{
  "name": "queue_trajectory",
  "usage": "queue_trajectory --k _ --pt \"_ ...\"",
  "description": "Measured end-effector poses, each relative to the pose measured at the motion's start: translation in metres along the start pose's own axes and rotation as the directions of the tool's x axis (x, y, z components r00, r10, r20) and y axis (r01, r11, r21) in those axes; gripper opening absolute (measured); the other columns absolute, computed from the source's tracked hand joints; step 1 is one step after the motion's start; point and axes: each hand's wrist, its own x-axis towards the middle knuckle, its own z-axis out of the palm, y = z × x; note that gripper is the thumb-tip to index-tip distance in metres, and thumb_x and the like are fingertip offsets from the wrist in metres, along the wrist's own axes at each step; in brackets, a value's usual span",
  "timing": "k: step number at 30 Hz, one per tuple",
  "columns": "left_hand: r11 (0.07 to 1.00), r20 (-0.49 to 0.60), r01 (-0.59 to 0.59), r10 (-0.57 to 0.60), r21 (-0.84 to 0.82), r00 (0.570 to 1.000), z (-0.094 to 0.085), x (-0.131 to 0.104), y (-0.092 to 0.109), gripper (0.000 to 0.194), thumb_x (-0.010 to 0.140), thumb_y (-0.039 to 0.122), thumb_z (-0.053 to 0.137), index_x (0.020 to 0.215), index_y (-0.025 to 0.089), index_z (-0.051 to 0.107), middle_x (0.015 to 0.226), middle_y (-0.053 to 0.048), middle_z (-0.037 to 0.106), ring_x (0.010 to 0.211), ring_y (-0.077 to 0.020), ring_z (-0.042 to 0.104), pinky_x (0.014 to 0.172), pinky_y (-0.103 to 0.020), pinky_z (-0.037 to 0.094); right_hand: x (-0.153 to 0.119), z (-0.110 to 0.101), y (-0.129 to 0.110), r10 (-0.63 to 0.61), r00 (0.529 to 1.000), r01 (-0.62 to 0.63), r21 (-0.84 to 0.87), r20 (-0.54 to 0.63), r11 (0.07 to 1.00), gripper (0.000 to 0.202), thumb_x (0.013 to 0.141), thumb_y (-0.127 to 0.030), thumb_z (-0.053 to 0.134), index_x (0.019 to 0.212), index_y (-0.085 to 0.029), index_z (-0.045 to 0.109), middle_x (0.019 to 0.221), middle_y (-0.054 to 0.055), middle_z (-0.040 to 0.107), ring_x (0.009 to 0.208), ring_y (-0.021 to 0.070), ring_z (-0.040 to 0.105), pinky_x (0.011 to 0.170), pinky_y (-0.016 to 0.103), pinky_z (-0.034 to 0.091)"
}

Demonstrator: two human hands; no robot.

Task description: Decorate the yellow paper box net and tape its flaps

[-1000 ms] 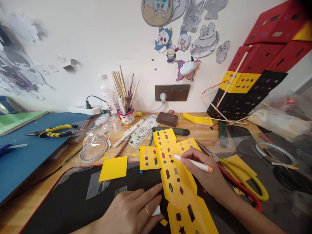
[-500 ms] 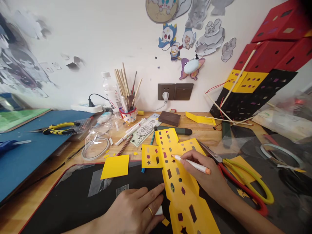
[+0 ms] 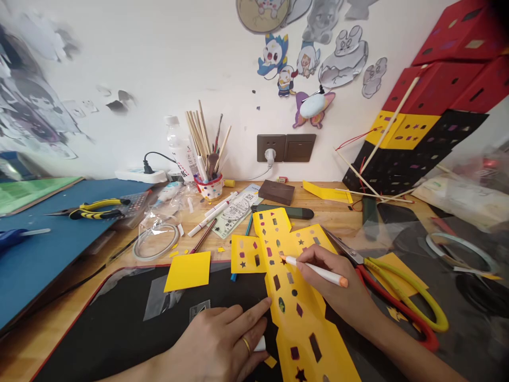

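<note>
A long yellow card (image 3: pixel 286 286) with cut-out stars, diamonds and other shapes lies across the black mat (image 3: pixel 131 318). My right hand (image 3: pixel 332 281) grips a white marker (image 3: pixel 324 273) with an orange end, its orange tip at a star-shaped hole. At the card's left edge, my left hand (image 3: pixel 226 339) has its index fingertip against the paper. A white object (image 3: pixel 260 344), mostly hidden, sits in the curled fingers of that hand. A yellow square (image 3: pixel 187 271) rests on the mat's upper left.
Large scissors (image 3: pixel 397 292) with red and yellow handles lie at the right. Pliers (image 3: pixel 95 209) are on the blue board (image 3: pixel 63 233). A cup (image 3: pixel 209 185) of sticks stands by the wall, and stacked boxes (image 3: pixel 413 130) rise at the back right.
The marker's rear end has shifted slightly right, while its tip stays near the same star-shaped hole. My left hand has hardly moved.
</note>
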Motion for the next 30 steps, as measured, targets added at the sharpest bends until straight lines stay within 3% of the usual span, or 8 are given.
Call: queue_trajectory --k 11,21,30 --pt "1.000 -0.003 -0.017 0.017 0.008 1.000 0.0004 0.0006 0.0003 0.027 0.089 0.025 0.044 0.100 0.006 0.060 0.111 -0.014 0.060 0.059 -0.0173 0.060 0.041 -0.028 0.050 0.0016 0.0003 0.0010 -0.014 0.998 0.013 -0.023 -0.056 1.000 0.013 0.082 -0.027 0.047 0.072 -0.020 0.051 0.073 -0.002 0.055 0.066 0.0143 0.050 0.056 0.024 0.034" --pt "1.000 -0.002 -0.021 0.021 0.012 1.000 -0.0014 0.0024 0.0013 0.027 0.089 0.025 0.044 0.099 0.007 0.060 0.111 -0.013 0.061 0.060 -0.0171 0.060 0.043 -0.028 0.051 0.0004 0.0008 0.0019 0.016 0.996 -0.017 -0.019 -0.091 1.000 0.015 0.082 -0.028 0.047 0.069 -0.021 0.050 0.063 -0.004 0.047 0.057 0.0120 0.041 0.051 0.023 0.031" --pt "0.999 0.013 -0.023 0.022 0.036 1.000 -0.0020 0.0026 0.0010 0.027 0.090 0.025 0.042 0.100 0.007 0.060 0.109 -0.014 0.061 0.062 -0.0157 0.060 0.046 -0.025 0.051 0.0033 0.0012 0.0005 -0.015 0.998 0.015 0.011 -0.061 1.000 0.013 0.083 -0.028 0.046 0.074 -0.021 0.053 0.067 -0.003 0.051 0.060 0.0129 0.044 0.054 0.023 0.033"
